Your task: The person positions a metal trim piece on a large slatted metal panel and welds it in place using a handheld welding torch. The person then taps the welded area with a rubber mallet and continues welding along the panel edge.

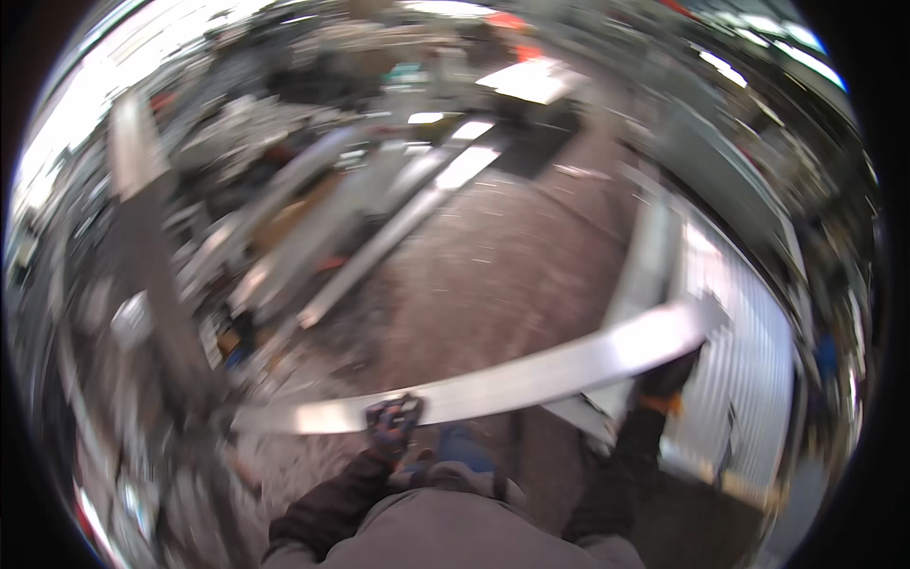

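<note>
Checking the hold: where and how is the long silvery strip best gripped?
Probably at two widely spaced spots on the near edge of the long silvery strip, from the near side: it is long, narrow and runs crosswise.

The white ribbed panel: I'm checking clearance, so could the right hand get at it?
Probably yes: the right hand looks close to the ribbed panel, with no clear barrier between. It seems busy with the long strip, though, so might need freeing first.

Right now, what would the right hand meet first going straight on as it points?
Past the held metal strip, the right hand would probably meet the ribbed panel; blur leaves depth unclear.
</note>
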Tool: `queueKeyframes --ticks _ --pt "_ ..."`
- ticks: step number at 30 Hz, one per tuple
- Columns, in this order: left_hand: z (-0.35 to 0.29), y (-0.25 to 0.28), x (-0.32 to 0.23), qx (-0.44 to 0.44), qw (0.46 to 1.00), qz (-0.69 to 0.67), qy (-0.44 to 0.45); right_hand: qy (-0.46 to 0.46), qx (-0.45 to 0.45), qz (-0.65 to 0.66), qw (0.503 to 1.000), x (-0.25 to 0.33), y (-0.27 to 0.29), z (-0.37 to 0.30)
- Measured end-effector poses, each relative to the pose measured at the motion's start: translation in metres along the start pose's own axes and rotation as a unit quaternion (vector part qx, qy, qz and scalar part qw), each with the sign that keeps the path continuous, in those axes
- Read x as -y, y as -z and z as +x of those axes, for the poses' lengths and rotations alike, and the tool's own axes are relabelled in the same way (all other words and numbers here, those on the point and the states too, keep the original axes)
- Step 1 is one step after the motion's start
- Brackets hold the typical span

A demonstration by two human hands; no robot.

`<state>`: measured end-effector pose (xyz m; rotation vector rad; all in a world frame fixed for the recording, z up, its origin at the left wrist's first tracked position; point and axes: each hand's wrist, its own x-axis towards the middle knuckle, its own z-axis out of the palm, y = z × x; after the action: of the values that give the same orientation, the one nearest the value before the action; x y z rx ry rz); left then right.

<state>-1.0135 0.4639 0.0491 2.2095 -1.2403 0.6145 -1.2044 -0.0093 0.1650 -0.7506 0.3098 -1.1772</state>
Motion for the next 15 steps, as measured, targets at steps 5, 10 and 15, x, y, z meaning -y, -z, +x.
queueKeyframes --ticks 5,10,15 --pt "0.017 -0.023 0.025 0.115 0.989 0.004 0.089 -0.326 0.094 0.04 0.94 -0.157 -0.026 0.002" --pt "-0.005 -0.026 0.086 0.233 0.932 0.135 0.243 -0.162 -0.016 -0.092 0.982 -0.272 -0.023 0.077" --pt "-0.064 0.05 0.158 0.289 0.867 0.263 0.309 -0.044 -0.093 -0.205 0.973 -0.258 -0.024 0.251"
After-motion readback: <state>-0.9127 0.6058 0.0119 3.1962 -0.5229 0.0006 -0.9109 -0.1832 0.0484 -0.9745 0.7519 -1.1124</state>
